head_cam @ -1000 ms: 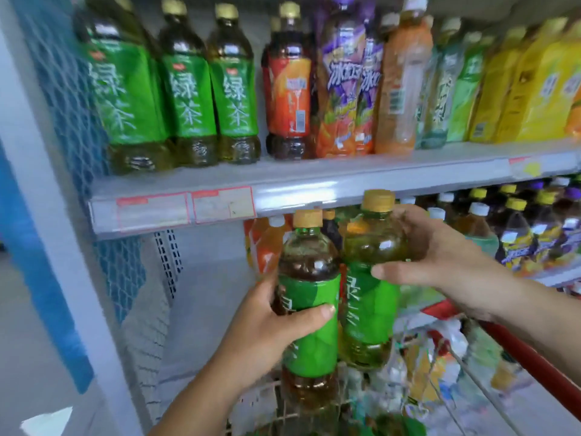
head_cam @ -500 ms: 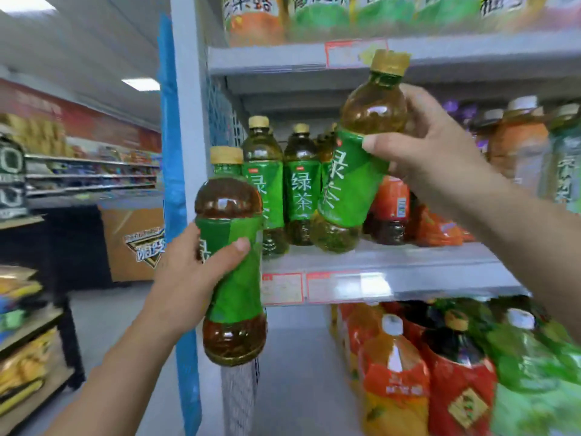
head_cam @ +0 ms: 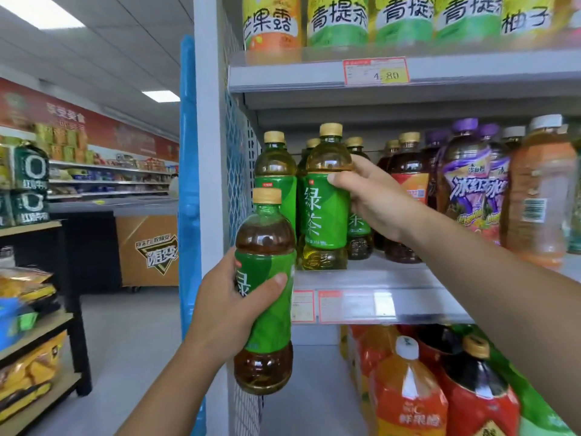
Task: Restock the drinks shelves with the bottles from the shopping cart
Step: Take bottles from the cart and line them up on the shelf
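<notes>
My left hand [head_cam: 224,306] grips a green-labelled tea bottle [head_cam: 267,297] with a gold cap, held upright in front of the shelf's left post. My right hand [head_cam: 374,202] grips a second green tea bottle [head_cam: 327,202], standing upright with its base on the front of the middle shelf [head_cam: 371,278]. Behind it stand more green tea bottles [head_cam: 275,171] in rows at the shelf's left end. The shopping cart is out of sight.
Dark tea, purple and orange drink bottles [head_cam: 471,187] fill the middle shelf to the right. Yellow-green bottles [head_cam: 339,23] stand on the top shelf. Large red and orange bottles [head_cam: 408,391] sit below. A blue mesh side panel [head_cam: 235,158] bounds the shelf. A snack rack [head_cam: 31,309] stands left.
My right hand lowered its tilted bottle onto the shelf front, now upright. My left hand's bottle moved right, closer to the shelf. The view lifted from the cart.
</notes>
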